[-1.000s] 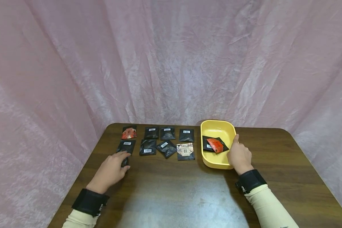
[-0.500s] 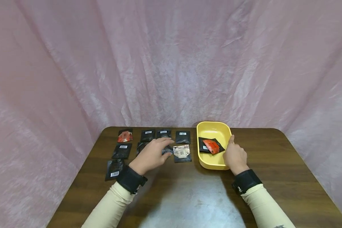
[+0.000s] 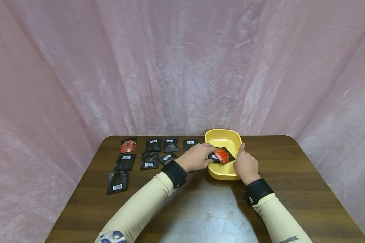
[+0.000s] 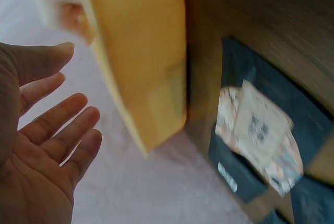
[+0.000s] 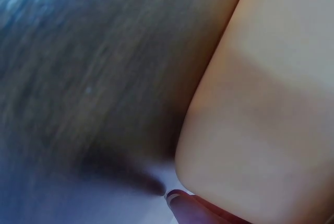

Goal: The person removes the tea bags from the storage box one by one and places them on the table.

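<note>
A yellow tray stands at the back middle of a dark wooden table. Inside it an orange packet lies on a black packet. My left hand reaches over the tray's left rim, its fingertips close to the black packet. In the left wrist view its fingers are straight and hold nothing, beside the tray. My right hand holds the tray's right front corner, thumb along the rim. A fingertip lies against the tray wall.
Several flat packets lie in rows left of the tray: a red one at the back left, black ones with barcodes, and one alone nearer me. A patterned packet lies under my left wrist. Pink cloth hangs behind.
My left hand has let go of the packet at the near left and swept right across the rows to the tray's left rim. My right hand has stayed on the tray.
</note>
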A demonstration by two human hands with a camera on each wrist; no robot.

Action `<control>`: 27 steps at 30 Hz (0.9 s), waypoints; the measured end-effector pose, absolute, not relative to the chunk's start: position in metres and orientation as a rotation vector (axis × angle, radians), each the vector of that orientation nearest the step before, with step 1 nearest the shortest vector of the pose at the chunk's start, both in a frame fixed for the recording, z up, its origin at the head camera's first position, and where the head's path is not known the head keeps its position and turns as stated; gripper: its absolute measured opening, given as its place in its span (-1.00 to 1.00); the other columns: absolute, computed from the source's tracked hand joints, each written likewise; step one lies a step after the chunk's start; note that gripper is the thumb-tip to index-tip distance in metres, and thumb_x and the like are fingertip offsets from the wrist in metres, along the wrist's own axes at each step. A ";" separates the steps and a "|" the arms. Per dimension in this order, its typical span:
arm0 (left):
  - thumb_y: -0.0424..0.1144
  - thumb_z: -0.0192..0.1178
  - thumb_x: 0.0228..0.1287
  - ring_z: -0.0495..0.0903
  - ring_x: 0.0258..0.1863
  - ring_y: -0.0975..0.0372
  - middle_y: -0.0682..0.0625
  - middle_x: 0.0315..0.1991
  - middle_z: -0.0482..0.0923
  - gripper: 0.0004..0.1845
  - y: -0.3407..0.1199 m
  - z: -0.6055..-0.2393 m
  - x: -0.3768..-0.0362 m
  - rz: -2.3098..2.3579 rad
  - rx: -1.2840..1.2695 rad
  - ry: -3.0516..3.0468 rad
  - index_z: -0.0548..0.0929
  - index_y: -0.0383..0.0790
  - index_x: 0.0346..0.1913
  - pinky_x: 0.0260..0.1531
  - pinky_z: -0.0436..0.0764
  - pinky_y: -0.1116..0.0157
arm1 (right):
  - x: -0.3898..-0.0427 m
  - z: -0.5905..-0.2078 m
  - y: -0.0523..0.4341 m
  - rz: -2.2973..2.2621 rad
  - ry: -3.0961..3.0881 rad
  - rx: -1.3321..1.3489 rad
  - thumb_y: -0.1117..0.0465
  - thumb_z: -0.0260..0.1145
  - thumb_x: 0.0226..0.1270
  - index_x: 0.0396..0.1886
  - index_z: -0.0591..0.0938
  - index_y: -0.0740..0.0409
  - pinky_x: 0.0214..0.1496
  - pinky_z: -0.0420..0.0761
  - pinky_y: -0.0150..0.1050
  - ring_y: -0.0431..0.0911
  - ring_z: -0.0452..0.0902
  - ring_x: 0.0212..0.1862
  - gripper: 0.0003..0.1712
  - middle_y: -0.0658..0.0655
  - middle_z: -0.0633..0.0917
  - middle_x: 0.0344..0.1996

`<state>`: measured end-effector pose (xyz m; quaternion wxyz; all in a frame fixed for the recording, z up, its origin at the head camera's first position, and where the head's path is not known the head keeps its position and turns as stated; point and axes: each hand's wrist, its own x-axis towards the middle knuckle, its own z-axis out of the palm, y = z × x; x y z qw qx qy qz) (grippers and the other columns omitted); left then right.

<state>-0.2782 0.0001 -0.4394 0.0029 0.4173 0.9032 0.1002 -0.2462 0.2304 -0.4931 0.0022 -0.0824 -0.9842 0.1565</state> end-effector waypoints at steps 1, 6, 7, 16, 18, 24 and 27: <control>-0.17 0.33 0.49 0.69 0.29 0.16 0.00 0.34 0.67 -0.51 0.008 -0.442 -0.282 0.275 1.321 2.828 0.63 -0.10 0.41 0.34 0.64 0.19 | -0.246 -0.493 0.230 0.490 -3.089 -0.258 0.26 0.24 0.39 0.70 -0.06 0.48 -0.29 0.69 0.16 0.28 0.73 -0.26 0.04 0.52 0.74 -0.11; -0.22 0.33 0.43 0.72 0.23 0.17 0.01 0.27 0.71 -0.49 0.037 -0.456 -0.297 0.115 1.346 2.811 0.64 -0.09 0.41 0.31 0.65 0.23 | -0.247 -0.493 0.231 0.489 -3.104 -0.267 0.24 0.25 0.40 0.70 -0.06 0.47 -0.31 0.68 0.13 0.26 0.72 -0.27 0.04 0.50 0.75 -0.11; -0.24 0.33 0.41 0.71 0.22 0.18 0.01 0.27 0.71 -0.49 0.041 -0.459 -0.300 0.107 1.343 2.799 0.64 -0.09 0.41 0.29 0.66 0.23 | -0.246 -0.493 0.230 0.491 -3.105 -0.270 0.24 0.25 0.41 0.70 -0.06 0.46 -0.32 0.67 0.12 0.24 0.72 -0.28 0.04 0.49 0.75 -0.11; -0.04 0.43 0.32 0.44 0.58 0.11 0.09 0.56 0.49 -0.26 0.060 -0.475 -0.312 -0.102 1.174 2.768 0.48 0.17 0.56 0.55 0.42 0.05 | -0.245 -0.490 0.227 0.506 -3.066 -0.279 0.25 0.26 0.38 0.70 -0.01 0.46 -0.33 0.67 0.12 0.23 0.70 -0.32 0.02 0.48 0.75 -0.16; 0.01 0.40 0.36 0.40 0.62 0.11 0.09 0.60 0.44 -0.27 0.062 -0.476 -0.311 -0.176 1.133 2.787 0.46 0.21 0.57 0.57 0.39 0.07 | -0.245 -0.491 0.226 0.508 -3.063 -0.279 0.26 0.26 0.38 0.70 0.00 0.45 -0.32 0.67 0.13 0.25 0.71 -0.31 0.02 0.49 0.75 -0.16; 0.03 0.30 0.43 0.66 0.35 0.28 0.19 0.38 0.67 -0.50 0.061 -0.483 -0.303 -0.238 1.090 2.875 0.63 0.30 0.41 0.32 0.49 0.13 | -0.243 -0.492 0.223 0.511 -3.064 -0.250 0.26 0.24 0.37 0.70 -0.02 0.47 -0.29 0.68 0.16 0.29 0.73 -0.27 0.02 0.49 0.75 -0.14; 0.05 0.31 0.43 0.74 0.16 0.32 0.23 0.19 0.78 -0.60 0.059 -0.483 -0.299 -0.153 1.103 2.903 0.72 0.32 0.29 0.25 0.48 0.15 | -0.239 -0.489 0.221 0.502 -3.062 -0.257 0.26 0.24 0.37 0.70 -0.01 0.47 -0.31 0.67 0.15 0.28 0.72 -0.29 0.01 0.48 0.75 -0.17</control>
